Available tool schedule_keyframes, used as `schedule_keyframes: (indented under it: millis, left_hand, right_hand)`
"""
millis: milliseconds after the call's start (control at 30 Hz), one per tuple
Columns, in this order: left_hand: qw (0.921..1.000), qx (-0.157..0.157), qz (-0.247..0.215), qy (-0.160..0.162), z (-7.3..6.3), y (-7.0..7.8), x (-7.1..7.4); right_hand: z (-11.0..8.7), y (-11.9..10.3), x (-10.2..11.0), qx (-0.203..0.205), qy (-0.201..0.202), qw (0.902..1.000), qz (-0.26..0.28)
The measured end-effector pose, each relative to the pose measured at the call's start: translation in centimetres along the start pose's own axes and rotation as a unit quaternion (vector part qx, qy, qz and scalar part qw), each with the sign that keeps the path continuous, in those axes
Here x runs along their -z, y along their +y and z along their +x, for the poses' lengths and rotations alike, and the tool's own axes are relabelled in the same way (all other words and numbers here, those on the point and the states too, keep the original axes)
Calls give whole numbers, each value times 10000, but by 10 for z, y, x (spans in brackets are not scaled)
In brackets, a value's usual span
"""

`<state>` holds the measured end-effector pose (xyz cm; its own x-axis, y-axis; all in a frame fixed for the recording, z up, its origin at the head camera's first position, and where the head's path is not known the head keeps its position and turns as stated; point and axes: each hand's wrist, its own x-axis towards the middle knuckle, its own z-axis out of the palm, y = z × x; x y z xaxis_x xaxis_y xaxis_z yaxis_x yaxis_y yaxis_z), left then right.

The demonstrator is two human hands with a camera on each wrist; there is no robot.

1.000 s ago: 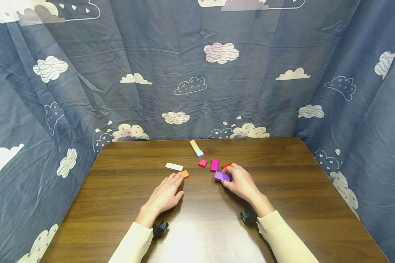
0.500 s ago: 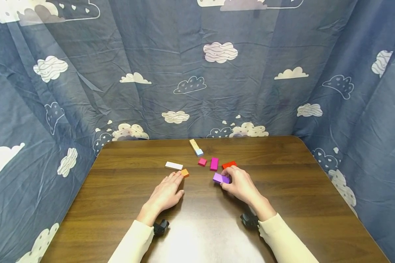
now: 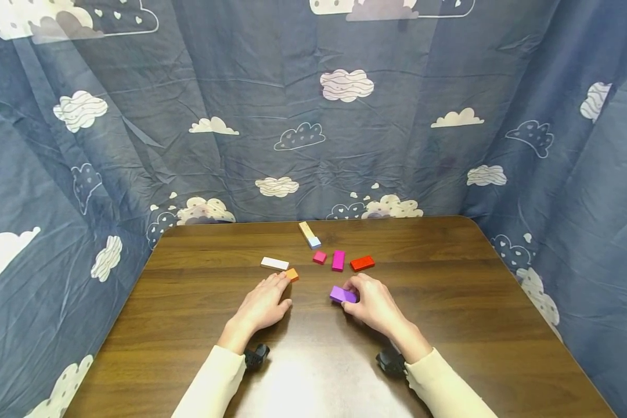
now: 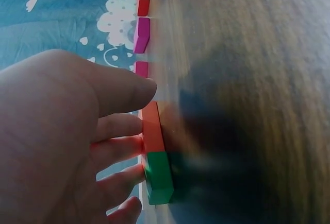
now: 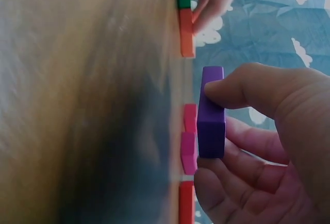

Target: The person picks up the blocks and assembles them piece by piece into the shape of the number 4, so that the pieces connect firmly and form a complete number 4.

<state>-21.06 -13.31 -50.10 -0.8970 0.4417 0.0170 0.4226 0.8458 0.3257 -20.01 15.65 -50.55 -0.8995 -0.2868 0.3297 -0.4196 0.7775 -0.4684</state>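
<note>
The tabletop (image 3: 480,302)'s back edge crosses the middle of the head view beneath the cloud-print curtain (image 3: 397,139), and its side edges slant toward the lower corners. Brown wood runs between the hands at lower centre and from the right hand (image 3: 371,303) to the right edge. Behind that hand, a red block (image 3: 363,263), magenta block (image 3: 338,260) and pink block (image 3: 320,257) lie well inside the back edge; a tan block (image 3: 306,229) with a pale blue end sits nearest it. The right hand pinches a purple block (image 3: 342,295) between thumb and fingers, off the wood, right of centre. The left hand (image 3: 261,302) lies left of centre, fingers extended, fingertips at the orange block (image 3: 292,274) and green block (image 4: 160,177), near the white block (image 3: 275,263).
</note>
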Motion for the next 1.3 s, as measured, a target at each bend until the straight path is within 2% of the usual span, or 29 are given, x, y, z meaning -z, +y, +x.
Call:
schedule_keyframes:
  millis: [200,400,600,833,967,1067,1300]
  left_hand:
    - [9999,130,-22,50,1,1,0]
    - [9999,110,45,30,6,7,-1]
    - [9998,159,102,57,7,8,3]
    - [9999,130,-32,89,7,9,7]
    - [9999,101,-74,117,8,9,8]
    - [9998,92,-81,158,8,9,9]
    - [9997,140,-75,188,7,8,9]
  right_hand:
    - [-3,-4,-10,-173,89,9998,11]
    - [-6,-9,-16,-357,32,9994,35]
    - [-6,-11,-21,-357,-64,9993,54]
    - [-6,-10,-22,-283,-253,9991,177]
    - [-6,-9,-20,-195,-414,9988,195]
    - [-5,-8,-19,-274,-613,9975,208]
    - [-6,-9,-13,-395,-1297,9888,618]
